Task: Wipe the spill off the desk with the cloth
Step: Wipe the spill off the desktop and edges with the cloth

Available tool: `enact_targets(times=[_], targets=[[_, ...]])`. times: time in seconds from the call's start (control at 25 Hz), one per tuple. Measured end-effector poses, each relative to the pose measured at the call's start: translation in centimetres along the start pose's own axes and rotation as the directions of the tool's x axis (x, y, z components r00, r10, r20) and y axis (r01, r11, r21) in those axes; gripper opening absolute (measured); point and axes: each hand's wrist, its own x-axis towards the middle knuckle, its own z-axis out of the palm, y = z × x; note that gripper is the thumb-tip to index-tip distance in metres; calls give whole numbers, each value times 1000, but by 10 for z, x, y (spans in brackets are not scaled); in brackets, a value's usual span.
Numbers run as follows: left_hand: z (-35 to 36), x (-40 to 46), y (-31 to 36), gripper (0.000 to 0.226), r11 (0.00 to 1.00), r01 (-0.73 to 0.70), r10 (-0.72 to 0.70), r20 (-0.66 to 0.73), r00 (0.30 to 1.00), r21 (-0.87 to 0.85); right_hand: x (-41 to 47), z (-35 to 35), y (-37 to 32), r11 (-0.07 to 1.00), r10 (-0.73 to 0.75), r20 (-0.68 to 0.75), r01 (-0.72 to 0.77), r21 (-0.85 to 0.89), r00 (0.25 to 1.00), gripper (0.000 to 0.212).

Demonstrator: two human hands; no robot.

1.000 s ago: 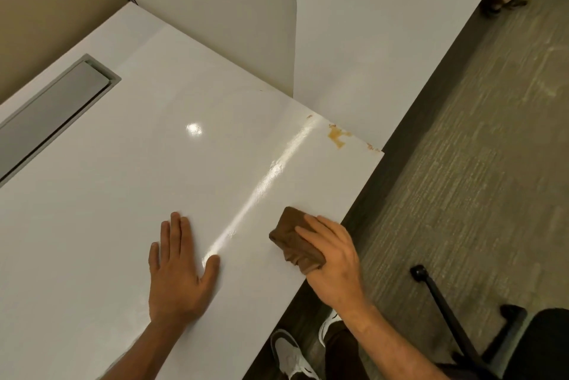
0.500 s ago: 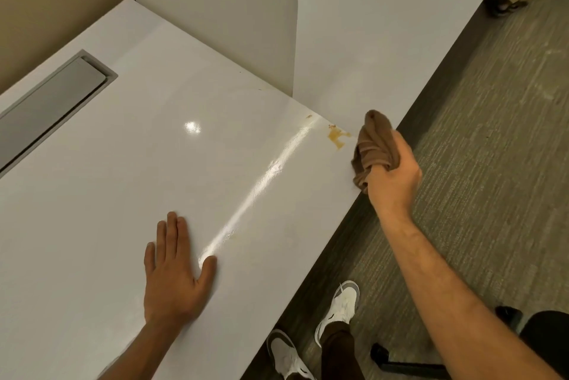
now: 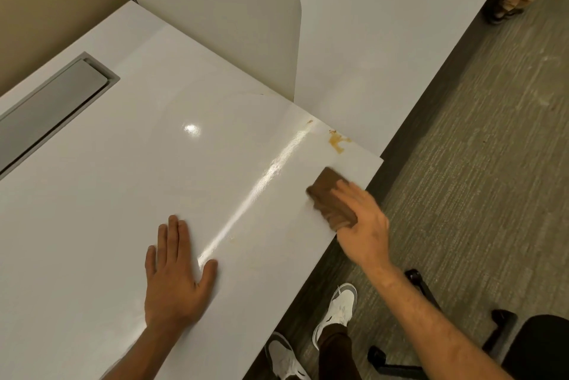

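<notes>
The right hand pressed the bunched brown cloth flat against the glossy white desk, close to its front edge. Its fingers lay over the top of the cloth and were blurred, so how tightly they curled round it could not be told. The left hand rested palm-down on the desk, fingers straight and slightly spread, holding nothing, well apart from the cloth.

The sticky-looking amber spill sat near the desk's far right corner, beyond the cloth and not touching it. A smaller amber fleck lay just left of it, and a faint yellowish smear showed nearer the left hand.

To do this well, the cloth probably needed to go up past the stain and draw back through it with firm, even pressure, pulling inward so nothing got pushed off the edge onto the grey carpet. A fresh fold of cloth would likely keep residue from streaking. The braced left hand looked a sound anchor.

Containers: none stood on the desk. The grey recessed hatch at the rear was closed, its contents hidden.
</notes>
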Motion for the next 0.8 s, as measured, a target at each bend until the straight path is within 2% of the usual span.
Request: enact_targets(times=[0.08, 0.16, 0.24, 0.32, 0.4, 0.48, 0.56, 0.68, 0.8], targets=[[0, -1, 1, 91, 1000, 2, -2, 11, 1000, 4, -24, 3, -9, 994, 2, 56, -9, 112, 998, 55], [-2, -2, 2, 91, 1000, 6, -6, 2, 1000, -1, -22, -7, -19, 906, 178, 125, -212, 367, 976, 57], [-2, -1, 2, 91, 1000, 5, -5, 7, 1000, -1, 5, -19, -21, 799, 336, 97, -338, 497, 937, 59], [-3, 0, 1, 91, 1000, 6, -6, 13, 1000, 3, 43, -31, -16, 828, 351, -27, -297, 475, 936, 52], [-3, 0, 2, 92, 1000, 10, -10, 12, 1000, 4, 80, -32, -17, 887, 264, -54, -220, 406, 963, 49], [-2, 0, 2, 92, 1000, 10, -10, 11, 1000, -1, 103, -13, -12, 952, 232, 4, -228, 204, 973, 57], [-2, 0, 3, 92, 1000, 6, -6, 10, 1000, 0, 112, 11, -7, 975, 217, -17, -217, -44, 976, 65], [-2, 0, 1, 92, 1000, 2, -2, 5, 1000, 5, 126, 26, -9, 983, 182, -19, -181, 36, 983, 64], [-1, 0, 0, 92, 1000, 1, -1, 1, 1000, 2, 138, 29, -5, 998, 56, 39, -56, 15, 998, 60]])
